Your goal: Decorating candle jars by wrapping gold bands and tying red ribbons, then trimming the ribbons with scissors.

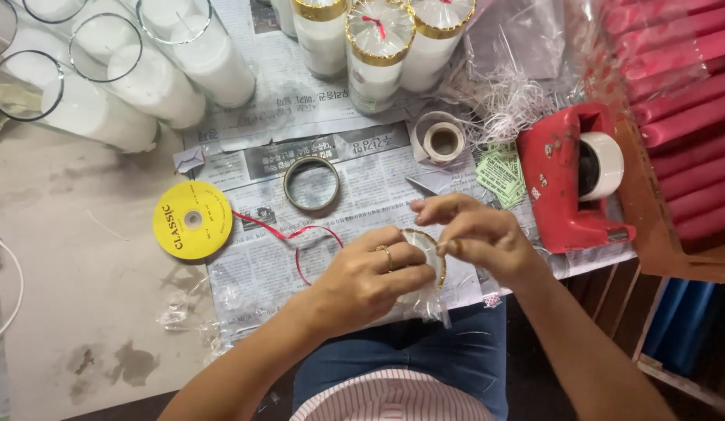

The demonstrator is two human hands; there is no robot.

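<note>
The left hand point(370, 277), wearing a ring, is gripping a glass candle jar with a gold rim and clear plastic wrap point(429, 269) over its top, holding it above the lap at the near edge of the surface point(89, 265). The right hand point(475, 234) is pinching at the jar's rim with thumb and fingertips closed, touching the plastic wrap; whether anything thin is between those fingers cannot be told. A thin red ribbon point(300, 234) is curling on the newspaper point(362, 148) just left of the hands, leading to a flat yellow ribbon spool point(192, 221) further left. A loose gold metal ring point(311, 184) is lying beyond the hands. To the right, a red tape dispenser point(561, 187) is sitting near a small roll of clear tape point(443, 141). At the far edge, gold-rimmed wrapped candles point(378, 54) are standing beside tall unwrapped white glass candles point(105, 86). Red taper candles point(682, 109) are lying stacked far right.
</note>
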